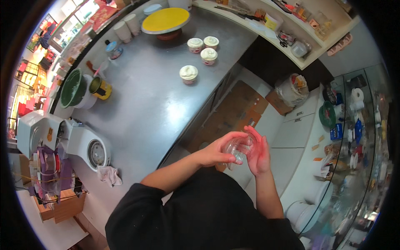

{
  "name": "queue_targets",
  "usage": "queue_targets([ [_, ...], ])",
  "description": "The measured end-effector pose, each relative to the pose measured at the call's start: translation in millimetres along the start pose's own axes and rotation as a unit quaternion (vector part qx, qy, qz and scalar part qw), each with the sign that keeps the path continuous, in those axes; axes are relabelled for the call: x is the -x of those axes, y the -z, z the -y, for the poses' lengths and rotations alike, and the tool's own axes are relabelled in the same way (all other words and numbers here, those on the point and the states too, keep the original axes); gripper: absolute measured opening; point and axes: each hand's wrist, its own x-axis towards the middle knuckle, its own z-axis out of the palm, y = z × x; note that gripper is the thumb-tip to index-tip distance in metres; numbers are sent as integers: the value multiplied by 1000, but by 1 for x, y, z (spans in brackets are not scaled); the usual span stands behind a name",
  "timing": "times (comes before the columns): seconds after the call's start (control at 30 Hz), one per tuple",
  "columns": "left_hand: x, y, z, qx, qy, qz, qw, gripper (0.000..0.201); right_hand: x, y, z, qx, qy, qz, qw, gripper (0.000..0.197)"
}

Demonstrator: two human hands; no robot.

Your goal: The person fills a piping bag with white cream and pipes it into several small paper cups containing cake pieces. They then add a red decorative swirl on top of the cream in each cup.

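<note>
My left hand [217,150] is curled around clear plastic dome lids [238,149], which look nested together; their exact number is hard to make out. My right hand [259,153] is against the other side of the lids, its fingers stretched out and its palm turned toward them. Both hands are in front of my body, off the right edge of the metal worktop [141,100]. On that worktop stands a cup topped with white cream [188,73], with several similar cups [208,55] grouped farther back.
A yellow-topped turntable [166,20] stands at the back of the worktop. Along its left side are a green bowl [73,88], a yellow tin [101,87], a white machine [88,146] and a cloth [109,176]. Glass shelves [354,146] full of goods stand at my right.
</note>
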Motion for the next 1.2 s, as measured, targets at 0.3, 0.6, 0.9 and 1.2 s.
queue_targets([
  [0.3,-155,62,-21,46,-29,-65,996,63,-133,58,77,50,-20,125,991,77],
  [0.6,-291,126,-14,11,-193,-395,898,73,-302,131,159,20,-164,152,974,57],
  [0.9,-389,186,-24,-211,-284,-524,775,80,-415,124,192,14,-272,142,952,51],
  [1.2,-447,313,-81,-314,-232,-539,746,72,-577,111,181,215,-115,87,966,55],
])
